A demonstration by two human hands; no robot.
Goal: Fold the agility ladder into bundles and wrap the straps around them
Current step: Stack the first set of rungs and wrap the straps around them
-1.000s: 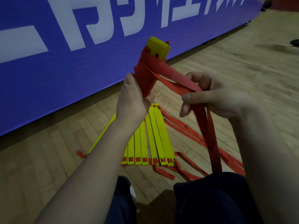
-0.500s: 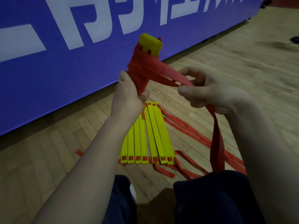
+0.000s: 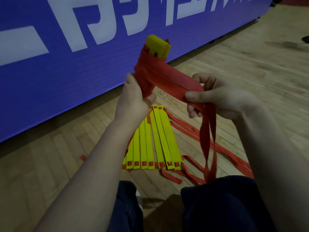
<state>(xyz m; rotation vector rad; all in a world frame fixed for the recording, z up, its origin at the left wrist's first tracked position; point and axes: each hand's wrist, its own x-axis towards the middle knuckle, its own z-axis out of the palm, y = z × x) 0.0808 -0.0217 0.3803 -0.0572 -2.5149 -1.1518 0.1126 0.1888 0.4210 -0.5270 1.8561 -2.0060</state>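
Left hand (image 3: 133,101): clamped round lower end of upright yellow bundle (image 3: 158,46), held above floor (image 3: 50,173). Spare rungs (image 3: 150,139): flat on floor beneath. Red strap (image 3: 175,82): part-wound, taut. Right hand (image 3: 219,97): pinching strap. Step: wrapping; next turn probably needs tension kept.

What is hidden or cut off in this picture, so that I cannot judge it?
Head view:
- Lower end of bundle: covered by left hand and strap.
- Loose end of strap: drops behind knee.
- Lettering on banner: cut by top edge.
- Dark object, far right: cut by right edge.
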